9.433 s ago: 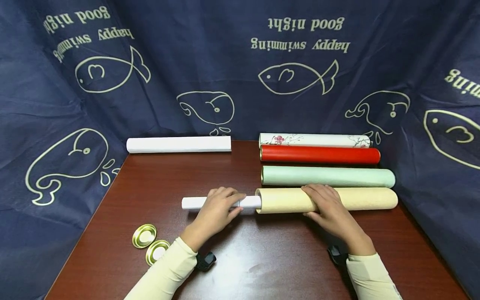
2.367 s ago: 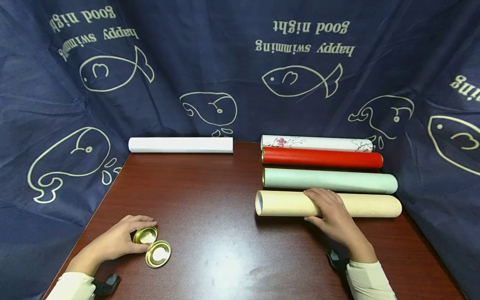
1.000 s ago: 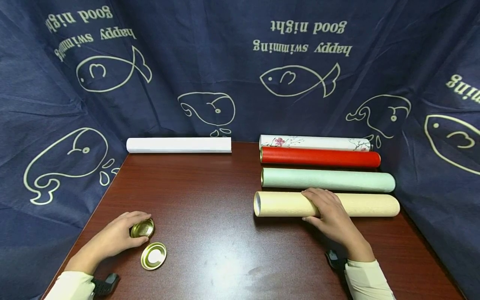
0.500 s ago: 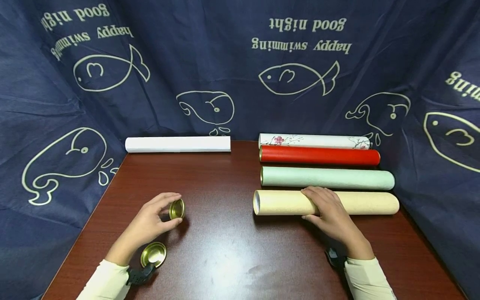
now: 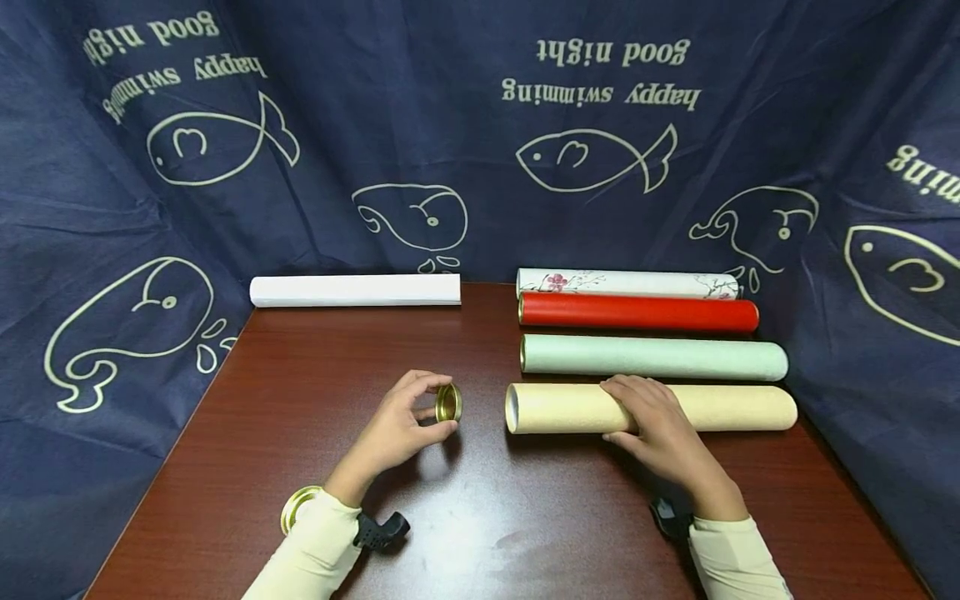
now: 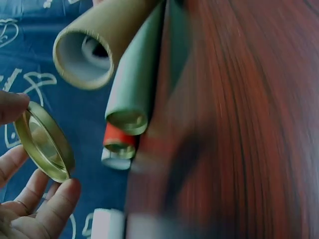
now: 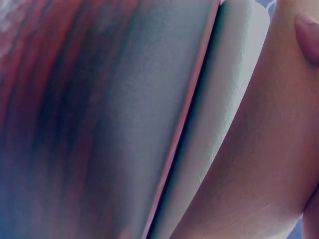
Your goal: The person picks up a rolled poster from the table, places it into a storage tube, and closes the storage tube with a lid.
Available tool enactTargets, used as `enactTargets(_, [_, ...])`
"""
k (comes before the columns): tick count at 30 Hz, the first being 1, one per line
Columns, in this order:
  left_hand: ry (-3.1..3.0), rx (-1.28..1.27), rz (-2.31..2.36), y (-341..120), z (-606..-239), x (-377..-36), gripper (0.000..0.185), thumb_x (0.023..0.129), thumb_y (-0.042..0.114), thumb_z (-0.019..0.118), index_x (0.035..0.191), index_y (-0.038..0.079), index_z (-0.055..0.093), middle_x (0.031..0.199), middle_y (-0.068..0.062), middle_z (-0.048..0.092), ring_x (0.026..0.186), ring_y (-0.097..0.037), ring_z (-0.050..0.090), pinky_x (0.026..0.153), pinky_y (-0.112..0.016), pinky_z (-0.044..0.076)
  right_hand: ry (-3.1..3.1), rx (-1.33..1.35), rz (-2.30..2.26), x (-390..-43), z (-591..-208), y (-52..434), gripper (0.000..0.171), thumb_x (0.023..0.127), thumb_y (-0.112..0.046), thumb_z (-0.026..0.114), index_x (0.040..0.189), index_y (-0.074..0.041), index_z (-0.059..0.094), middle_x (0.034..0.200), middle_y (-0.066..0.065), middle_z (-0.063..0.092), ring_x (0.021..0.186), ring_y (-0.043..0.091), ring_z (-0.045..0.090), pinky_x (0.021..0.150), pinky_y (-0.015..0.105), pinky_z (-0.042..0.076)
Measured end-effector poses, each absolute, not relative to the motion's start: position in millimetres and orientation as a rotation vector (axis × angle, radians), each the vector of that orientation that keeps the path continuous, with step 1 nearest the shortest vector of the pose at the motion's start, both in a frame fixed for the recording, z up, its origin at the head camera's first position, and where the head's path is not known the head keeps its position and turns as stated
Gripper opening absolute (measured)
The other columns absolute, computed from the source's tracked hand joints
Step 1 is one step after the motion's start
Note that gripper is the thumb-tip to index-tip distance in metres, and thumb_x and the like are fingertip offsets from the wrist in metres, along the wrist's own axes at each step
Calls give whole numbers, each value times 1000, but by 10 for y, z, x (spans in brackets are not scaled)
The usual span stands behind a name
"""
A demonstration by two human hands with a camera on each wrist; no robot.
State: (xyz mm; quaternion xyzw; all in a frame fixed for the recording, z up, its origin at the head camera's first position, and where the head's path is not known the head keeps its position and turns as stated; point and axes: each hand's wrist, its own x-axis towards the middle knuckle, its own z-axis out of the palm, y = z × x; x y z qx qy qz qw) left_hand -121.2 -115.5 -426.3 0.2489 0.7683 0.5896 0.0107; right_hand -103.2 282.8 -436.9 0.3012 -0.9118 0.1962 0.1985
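In the head view my left hand (image 5: 397, 425) pinches a gold metal tube cap (image 5: 448, 403) on edge between thumb and fingers, above the table. The cap faces the open end of a pale yellow cardboard tube (image 5: 558, 408), with a gap between them. My right hand (image 5: 660, 425) grips this tube around its middle from above. Through the open mouth, the left wrist view shows rolled white paper (image 6: 92, 49) inside. A second gold cap (image 5: 294, 504) lies on the table, partly hidden by my left sleeve. The tube fills the right side of the right wrist view.
Behind the yellow tube lie a pale green tube (image 5: 652, 357), a red tube (image 5: 637, 312) and a white blossom-patterned tube (image 5: 630, 282). A white paper roll (image 5: 356, 290) sits at the back left. Dark blue printed cloth (image 5: 480, 125) hangs around the brown table (image 5: 360, 350).
Earlier my left hand held white rolled paper partway in the yellow tube; now the paper is inside. That hand has since picked up one cap and carried it right. My right hand keeps its grip.
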Motion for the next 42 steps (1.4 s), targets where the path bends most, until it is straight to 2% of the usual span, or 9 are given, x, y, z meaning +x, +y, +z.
enactTargets(5, [2267,798,1879,-892,-4291,-1211,56,79,-6,79,129,-1,56,127,-14,49,119,-33,49,90,-33,54,-2560,829,548,-1017,-4375,2818,78,62,-16,92,132,-6,58,128,15,60,121,38,51,101,58,32])
enactTargets(11, [2284,858,1842,-680,-4328,-1207,55,79,0,80,129,1,58,129,-9,50,115,-27,54,87,-38,56,-2569,827,552,-1003,-4378,2820,77,64,-17,91,132,-7,57,129,15,59,121,38,50,101,59,32])
enactTargets(16, [2226,862,1916,-573,-4376,-1213,54,79,-3,79,128,2,58,127,-11,51,113,-27,53,85,-39,57,-2568,829,552,-983,-4383,2823,77,64,-18,91,133,-7,57,129,15,59,122,38,50,102,59,31])
enactTargets(25, [2068,854,1999,-469,-4389,-1205,57,78,-7,80,129,-3,55,128,-16,48,118,-32,49,89,-34,55,-2569,831,539,-947,-4373,2828,78,64,-18,92,133,-7,57,129,14,60,122,38,50,103,60,31])
enactTargets(35, [2024,849,2021,-422,-4393,-1177,57,79,-9,78,131,-8,54,129,-20,45,123,-36,50,93,-38,53,-2543,882,528,-935,-4350,2832,77,64,-17,91,132,-4,57,129,16,58,121,39,49,100,57,32])
enactTargets(42, [2076,868,1998,-428,-4354,-1197,56,78,-7,80,129,-7,58,130,-18,47,127,-34,49,91,-40,53,-2507,952,550,-1003,-4319,2802,74,65,-16,90,130,-3,57,127,18,58,121,41,48,98,56,33])
